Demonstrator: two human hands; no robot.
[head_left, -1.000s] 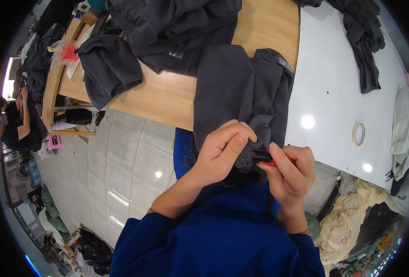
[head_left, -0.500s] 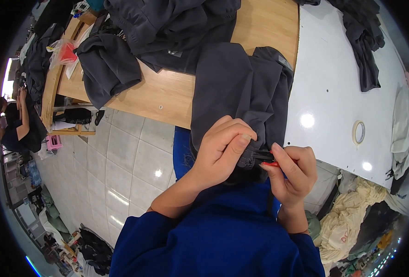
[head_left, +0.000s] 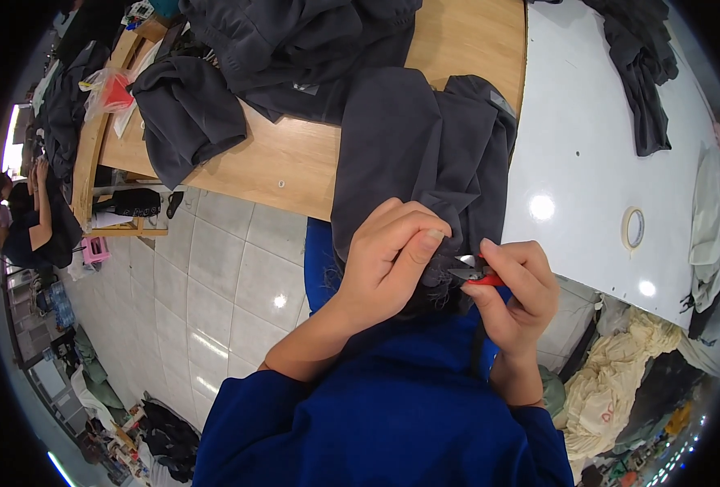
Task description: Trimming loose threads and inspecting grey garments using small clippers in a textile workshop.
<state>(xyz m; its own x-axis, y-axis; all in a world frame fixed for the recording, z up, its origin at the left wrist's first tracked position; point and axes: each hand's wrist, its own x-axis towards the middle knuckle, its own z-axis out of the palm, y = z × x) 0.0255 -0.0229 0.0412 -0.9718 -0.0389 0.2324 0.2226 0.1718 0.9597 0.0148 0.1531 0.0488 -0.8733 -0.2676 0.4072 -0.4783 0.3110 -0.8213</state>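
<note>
A dark grey garment (head_left: 388,154) hangs from the table edge toward my lap. My left hand (head_left: 388,264) is closed on it, thumb pressed against the curled fingers. Beside that hand, my right hand (head_left: 518,292) grips small red-handled thread snips (head_left: 483,279) between thumb and fingers. Their blades point left, at a tuft of loose threads (head_left: 437,276) near my left thumb. Whether a thread lies between the blades is too small to tell.
More dark garments (head_left: 295,40) are heaped on the wooden table (head_left: 291,154). The white table (head_left: 567,195) on the right carries a tape roll (head_left: 633,228) and another dark garment (head_left: 640,89). Cream cloth (head_left: 612,381) is piled at lower right. Another person (head_left: 35,215) is at far left.
The snips have turned in my right hand, and a bright blade now shows. My left hand stays closed in nearly the same place. The garment has shifted slightly.
</note>
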